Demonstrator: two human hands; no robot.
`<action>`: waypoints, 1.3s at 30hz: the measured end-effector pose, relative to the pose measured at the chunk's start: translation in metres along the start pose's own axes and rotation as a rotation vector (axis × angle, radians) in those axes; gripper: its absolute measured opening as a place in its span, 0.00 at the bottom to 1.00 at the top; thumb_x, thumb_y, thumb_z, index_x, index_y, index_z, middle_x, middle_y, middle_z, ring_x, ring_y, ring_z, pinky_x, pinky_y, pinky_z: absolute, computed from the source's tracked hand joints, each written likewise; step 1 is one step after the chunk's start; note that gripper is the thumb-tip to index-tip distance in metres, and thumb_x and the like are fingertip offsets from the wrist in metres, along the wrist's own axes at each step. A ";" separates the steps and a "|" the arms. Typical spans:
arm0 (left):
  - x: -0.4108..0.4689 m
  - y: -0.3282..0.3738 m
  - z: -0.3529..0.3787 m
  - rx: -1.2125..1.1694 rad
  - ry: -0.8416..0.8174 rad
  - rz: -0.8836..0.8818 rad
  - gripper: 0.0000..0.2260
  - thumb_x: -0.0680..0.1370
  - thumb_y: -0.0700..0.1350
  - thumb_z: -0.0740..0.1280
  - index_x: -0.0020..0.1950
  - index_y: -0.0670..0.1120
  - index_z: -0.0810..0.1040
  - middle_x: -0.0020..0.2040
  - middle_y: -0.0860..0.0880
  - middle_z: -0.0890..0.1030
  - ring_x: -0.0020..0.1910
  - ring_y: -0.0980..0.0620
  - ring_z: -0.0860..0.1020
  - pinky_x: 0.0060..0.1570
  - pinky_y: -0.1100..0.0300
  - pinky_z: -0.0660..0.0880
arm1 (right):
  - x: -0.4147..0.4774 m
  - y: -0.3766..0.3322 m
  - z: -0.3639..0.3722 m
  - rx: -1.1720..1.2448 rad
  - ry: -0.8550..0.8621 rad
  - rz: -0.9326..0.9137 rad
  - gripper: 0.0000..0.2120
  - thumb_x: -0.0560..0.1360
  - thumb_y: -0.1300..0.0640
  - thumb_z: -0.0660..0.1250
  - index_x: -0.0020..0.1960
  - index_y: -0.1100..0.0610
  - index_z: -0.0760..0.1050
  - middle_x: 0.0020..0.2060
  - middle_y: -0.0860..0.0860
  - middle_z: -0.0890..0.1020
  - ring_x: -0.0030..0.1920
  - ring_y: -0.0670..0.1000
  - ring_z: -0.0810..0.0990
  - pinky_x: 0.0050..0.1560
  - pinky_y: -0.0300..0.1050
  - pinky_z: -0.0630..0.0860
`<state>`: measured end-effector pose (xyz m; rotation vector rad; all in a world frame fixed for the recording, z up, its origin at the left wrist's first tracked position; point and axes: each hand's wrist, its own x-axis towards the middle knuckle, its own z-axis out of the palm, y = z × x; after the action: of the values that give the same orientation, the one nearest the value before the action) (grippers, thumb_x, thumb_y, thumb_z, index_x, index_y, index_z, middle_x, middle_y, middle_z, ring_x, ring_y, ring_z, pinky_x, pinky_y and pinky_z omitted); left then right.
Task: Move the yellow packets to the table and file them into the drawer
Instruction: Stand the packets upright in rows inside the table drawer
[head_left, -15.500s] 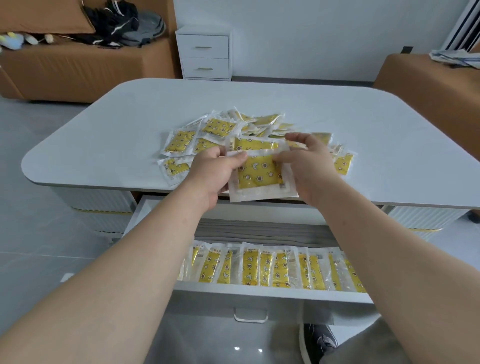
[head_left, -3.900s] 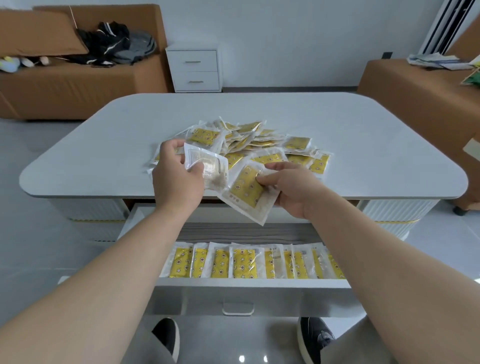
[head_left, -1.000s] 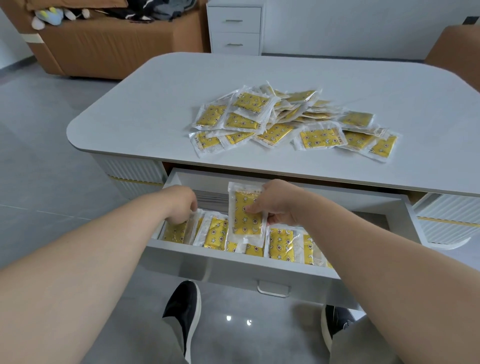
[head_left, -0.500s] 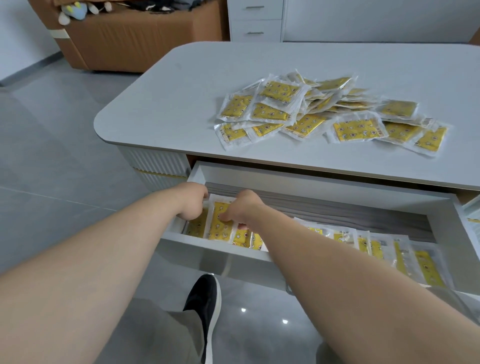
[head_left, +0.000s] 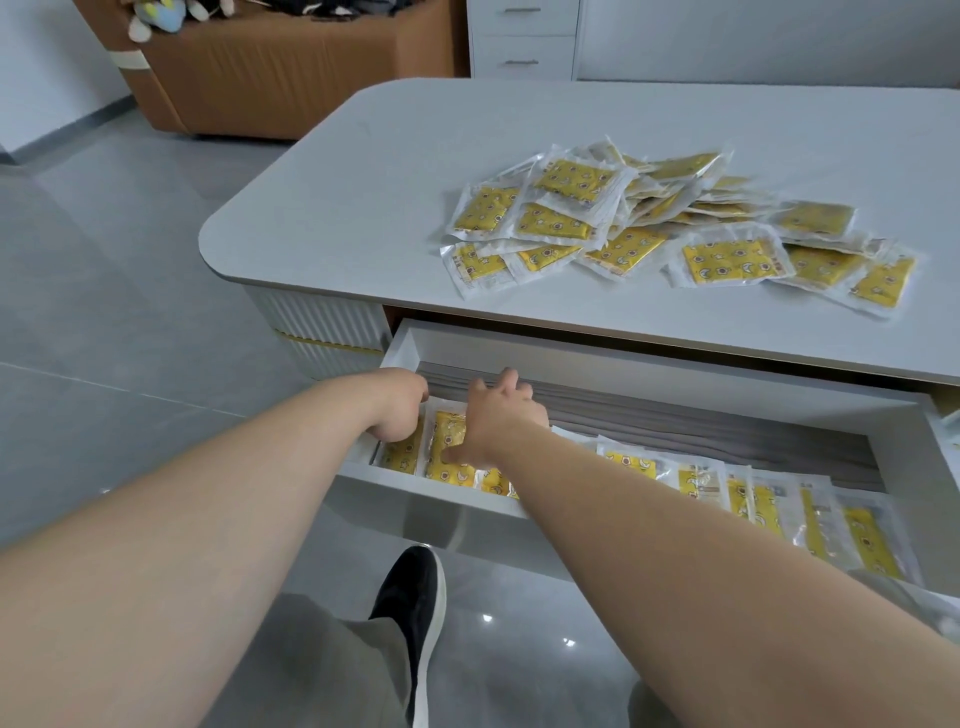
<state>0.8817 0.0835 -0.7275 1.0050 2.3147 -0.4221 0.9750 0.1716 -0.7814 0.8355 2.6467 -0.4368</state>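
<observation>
In the drawer's left end the left hand, its fingers hidden beyond telling, seems to steady the filed row while the right hand, fingers loosely apart, thumbs a packet upright.

Fingers of left hand out of sight.
</observation>
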 end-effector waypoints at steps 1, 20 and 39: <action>-0.002 0.002 -0.003 0.028 0.001 0.006 0.28 0.78 0.30 0.57 0.79 0.44 0.64 0.72 0.45 0.73 0.66 0.44 0.75 0.61 0.56 0.77 | -0.001 0.002 -0.002 0.010 0.010 0.001 0.46 0.70 0.35 0.75 0.77 0.55 0.59 0.69 0.59 0.64 0.68 0.61 0.67 0.64 0.57 0.73; -0.028 0.137 -0.076 -0.249 0.655 0.240 0.08 0.77 0.39 0.67 0.51 0.49 0.82 0.48 0.48 0.82 0.47 0.45 0.81 0.47 0.50 0.81 | -0.070 0.142 -0.124 0.425 0.383 0.120 0.06 0.77 0.57 0.65 0.47 0.54 0.81 0.42 0.47 0.82 0.44 0.50 0.81 0.36 0.41 0.74; 0.023 0.203 -0.080 -0.040 0.608 0.195 0.25 0.84 0.56 0.54 0.76 0.42 0.66 0.81 0.45 0.58 0.79 0.43 0.57 0.71 0.45 0.64 | -0.049 0.199 -0.167 1.977 0.481 0.611 0.07 0.78 0.66 0.64 0.44 0.56 0.73 0.46 0.54 0.78 0.41 0.51 0.81 0.40 0.43 0.78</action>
<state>0.9896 0.2711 -0.6904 1.4791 2.6884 0.0221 1.0955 0.3667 -0.6491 2.1330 1.1311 -2.8791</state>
